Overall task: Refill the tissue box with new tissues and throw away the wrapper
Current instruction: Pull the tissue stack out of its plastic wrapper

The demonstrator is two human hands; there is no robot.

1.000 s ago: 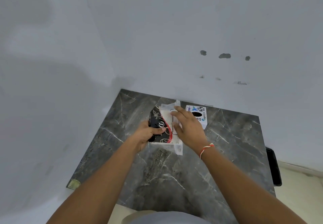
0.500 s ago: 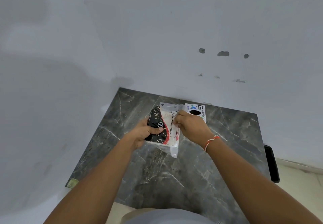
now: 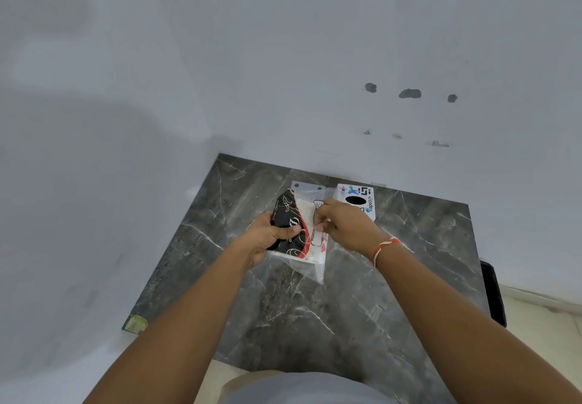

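A plastic-wrapped tissue pack (image 3: 299, 230), black, red and white with clear wrapper ends, is held just above the dark marble table (image 3: 346, 309). My left hand (image 3: 267, 239) grips its left black side, thumb on top. My right hand (image 3: 346, 225) pinches the wrapper at the pack's white top face, fingers closed on the plastic. Behind my right hand, against the wall, stands the white tissue box (image 3: 357, 200) with a black oval slot and printed logos; its lower part is hidden by my hand.
The table sits in a corner between two pale walls. A black bin (image 3: 494, 293) stands on the floor by the table's right edge. A chipped corner (image 3: 135, 323) shows at the table's near left. My grey shirt fills the bottom edge.
Both hands have lifted the pack slightly and tilted it. My right hand went from lying flat on top of it to pinching the wrapper.
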